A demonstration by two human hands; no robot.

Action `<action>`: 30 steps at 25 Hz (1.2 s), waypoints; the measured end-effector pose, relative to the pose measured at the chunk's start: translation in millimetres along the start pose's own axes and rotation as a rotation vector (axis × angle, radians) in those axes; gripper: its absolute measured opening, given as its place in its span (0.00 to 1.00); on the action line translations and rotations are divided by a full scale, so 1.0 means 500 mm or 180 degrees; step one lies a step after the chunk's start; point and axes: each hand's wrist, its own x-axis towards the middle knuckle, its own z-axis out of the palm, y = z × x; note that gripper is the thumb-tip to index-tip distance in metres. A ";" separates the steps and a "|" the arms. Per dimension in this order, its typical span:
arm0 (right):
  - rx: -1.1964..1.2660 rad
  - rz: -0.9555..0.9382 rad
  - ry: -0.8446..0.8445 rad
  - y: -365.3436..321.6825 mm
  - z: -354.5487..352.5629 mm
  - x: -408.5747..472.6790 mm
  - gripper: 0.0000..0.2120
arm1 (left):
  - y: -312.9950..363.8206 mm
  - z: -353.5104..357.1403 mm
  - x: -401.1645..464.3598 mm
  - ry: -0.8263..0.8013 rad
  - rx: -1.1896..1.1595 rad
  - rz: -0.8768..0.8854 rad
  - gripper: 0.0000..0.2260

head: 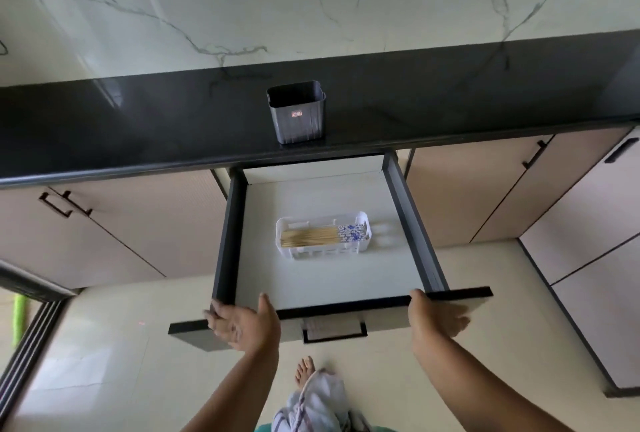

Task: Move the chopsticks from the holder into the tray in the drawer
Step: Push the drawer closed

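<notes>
Nearest, low in the frame, both hands sit at the front panel of the open drawer [228, 241]. The left hand [242, 322] is spread with fingers [216, 314] loose, gripping nothing; the right hand [436, 315] rests on the panel's top edge, fingers draped over it and holding nothing else. Further in, at mid-frame, the white tray [322, 251] already holds the chopsticks [311, 237], lying flat in a bundle with blue-patterned ends to the right. Beyond, on the dark surface [138, 126], the grey holder [298, 113] looks empty, so the transfer seems finished; closing the drawer probably remains. The holder bears a small reddish label, too small to read.
</notes>
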 end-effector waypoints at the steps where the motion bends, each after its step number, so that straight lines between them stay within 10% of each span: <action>1: 0.0403 0.0593 -0.0571 0.015 0.001 -0.010 0.32 | -0.012 0.000 -0.012 -0.0166 -0.0166 -0.0491 0.37; 3: 0.1422 0.1159 -0.1745 0.021 0.009 -0.029 0.09 | -0.021 0.004 -0.029 -0.0983 -0.0573 -0.1027 0.28; 6: 0.2003 0.1166 -0.2058 -0.002 0.019 -0.038 0.14 | -0.010 0.013 -0.042 -0.1859 -0.1379 -0.1213 0.18; 24: 0.1911 0.1076 -0.1809 -0.365 0.347 0.125 0.18 | 0.352 0.291 0.207 -0.1441 -0.2748 -0.2072 0.24; 30: 0.1788 0.0548 -0.2131 -0.521 0.509 0.183 0.40 | 0.493 0.419 0.351 -0.1694 -0.3622 -0.2449 0.32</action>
